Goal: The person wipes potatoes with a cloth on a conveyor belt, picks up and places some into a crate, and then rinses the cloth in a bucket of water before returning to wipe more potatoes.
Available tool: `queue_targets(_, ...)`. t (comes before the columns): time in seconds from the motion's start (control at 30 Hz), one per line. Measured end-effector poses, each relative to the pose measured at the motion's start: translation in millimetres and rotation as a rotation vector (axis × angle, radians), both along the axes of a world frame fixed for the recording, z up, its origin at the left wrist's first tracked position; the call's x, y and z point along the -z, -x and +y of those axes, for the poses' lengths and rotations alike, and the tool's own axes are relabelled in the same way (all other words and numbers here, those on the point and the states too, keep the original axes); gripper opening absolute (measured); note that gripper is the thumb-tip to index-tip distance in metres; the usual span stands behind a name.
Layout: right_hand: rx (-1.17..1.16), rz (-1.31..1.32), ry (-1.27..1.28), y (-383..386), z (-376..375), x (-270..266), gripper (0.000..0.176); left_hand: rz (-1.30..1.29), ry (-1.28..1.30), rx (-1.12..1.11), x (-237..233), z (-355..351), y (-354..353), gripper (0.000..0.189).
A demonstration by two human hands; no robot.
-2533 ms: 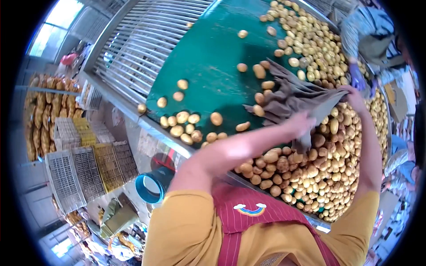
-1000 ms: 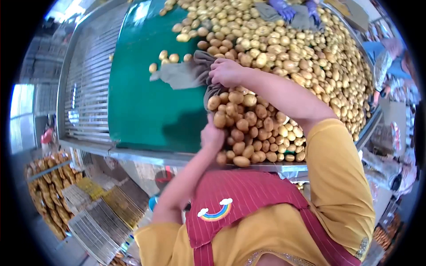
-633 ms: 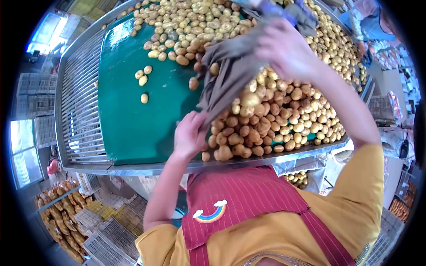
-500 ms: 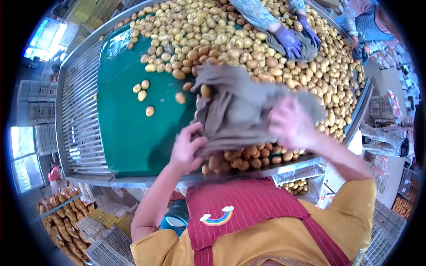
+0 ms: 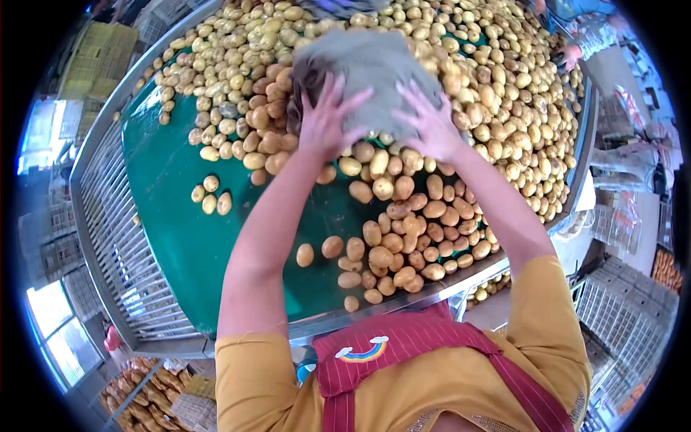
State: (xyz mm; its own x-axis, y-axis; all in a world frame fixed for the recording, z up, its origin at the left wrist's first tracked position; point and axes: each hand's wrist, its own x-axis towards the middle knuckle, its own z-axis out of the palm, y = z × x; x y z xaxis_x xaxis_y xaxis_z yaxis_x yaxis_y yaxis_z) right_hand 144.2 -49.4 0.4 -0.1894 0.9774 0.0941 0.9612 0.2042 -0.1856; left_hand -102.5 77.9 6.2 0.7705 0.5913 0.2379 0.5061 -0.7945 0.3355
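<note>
A crumpled grey-brown cloth (image 5: 374, 75) lies over part of a large heap of potatoes (image 5: 515, 129) on a green table surface (image 5: 180, 237). My left hand (image 5: 327, 119) is on the cloth's near left edge with its fingers spread. On the near right edge rests my right hand (image 5: 428, 126), also with fingers spread. Both arms reach far forward, and the cloth is slightly blurred. Loose potatoes (image 5: 392, 248) are scattered between my forearms and the table's near edge.
A slatted metal rack (image 5: 119, 237) borders the table at left, and a metal rim (image 5: 324, 324) runs along the front. Across the table are part of a purple glove (image 5: 338, 6) and, at right, another person's hand (image 5: 571, 55). Plastic crates (image 5: 622, 309) stand at lower right.
The cloth has moved away from me, up onto the heap, with both my hands. My fingers, bent at the cloth before, are now spread over it. More potatoes show near the front edge.
</note>
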Motion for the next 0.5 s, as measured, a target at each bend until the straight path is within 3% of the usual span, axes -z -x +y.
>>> queue_targets(0.07, 0.142, -0.025, -0.064, 4, 43, 15, 0.046, -0.113, 0.129, -0.067, 2, 33, -20, 0.068)
queue_targets(0.17, 0.242, -0.007, 0.412, 34, 45, -28, 0.057, -0.098, 0.173, -0.043, 15, 32, -9, 0.063)
queue_targets(0.2, 0.285, 0.183, 0.39, 41, 28, -29, 0.058, -0.066, 0.136, 0.018, 16, 21, 9, 0.063)
queue_targets(0.23, 0.238, 0.19, 0.46, 46, -2, -36, 0.055, -0.043, 0.088, 0.074, 13, 10, 25, 0.063)
queue_targets(0.27, 0.139, 0.11, 0.427, 58, -36, -44, 0.052, 0.047, 0.144, 0.122, 10, -16, 45, 0.066)
queue_targets(0.3, 0.073, 0.101, 0.325, 69, -76, -45, 0.064, 0.048, 0.2, 0.21, 5, -45, 72, 0.07)
queue_targets(0.33, -0.001, -0.058, 0.381, 80, -110, -37, 0.068, 0.161, 0.162, 0.316, -12, -72, 88, 0.073)
queue_targets(0.37, 0.026, -0.018, 0.347, 93, -139, -49, 0.067, 0.282, 0.232, 0.376, -14, -93, 100, 0.074)
queue_targets(0.47, 0.174, 0.072, 0.553, 103, -162, -58, 0.06, 0.229, 0.219, 0.478, -15, -111, 83, 0.075)
queue_targets(0.5, 0.17, 0.043, 0.45, 89, -156, -35, 0.055, 0.257, 0.214, 0.465, -11, -104, 66, 0.077)
